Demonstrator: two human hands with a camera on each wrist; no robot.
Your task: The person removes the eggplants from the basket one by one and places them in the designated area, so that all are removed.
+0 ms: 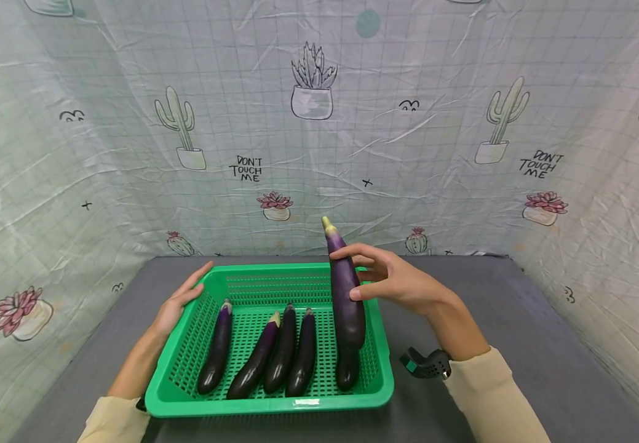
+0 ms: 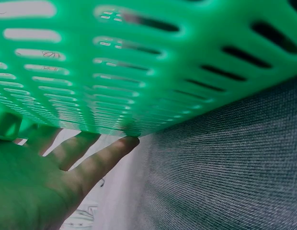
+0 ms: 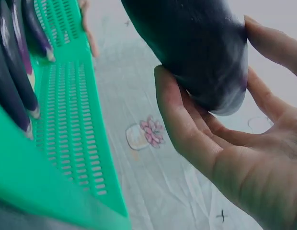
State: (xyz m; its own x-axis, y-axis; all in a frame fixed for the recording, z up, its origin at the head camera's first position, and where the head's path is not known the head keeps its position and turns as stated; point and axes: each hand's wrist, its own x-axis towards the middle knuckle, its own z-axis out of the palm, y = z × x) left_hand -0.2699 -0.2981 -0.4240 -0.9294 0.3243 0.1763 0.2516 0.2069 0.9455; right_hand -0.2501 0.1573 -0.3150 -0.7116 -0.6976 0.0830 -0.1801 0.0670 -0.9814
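In the head view my right hand (image 1: 402,280) grips a large purple eggplant (image 1: 347,301) by its upper part, thumb on the near side and fingers round the far side. The eggplant's pale stem points up and away, over the right end of the green basket (image 1: 269,407). My left hand (image 1: 178,304) lies along the basket's left side, its fingers straight against the wall in the left wrist view. Several dark eggplants (image 1: 251,363) lie inside, stems toward the back. One more eggplant (image 1: 347,372) at the right is partly hidden by the held one.
The basket stands on a grey cloth-covered table (image 1: 463,289). Behind and at both sides hangs a pale curtain (image 1: 319,154) printed with potted cacti. A black band (image 1: 427,363) is round my right wrist.
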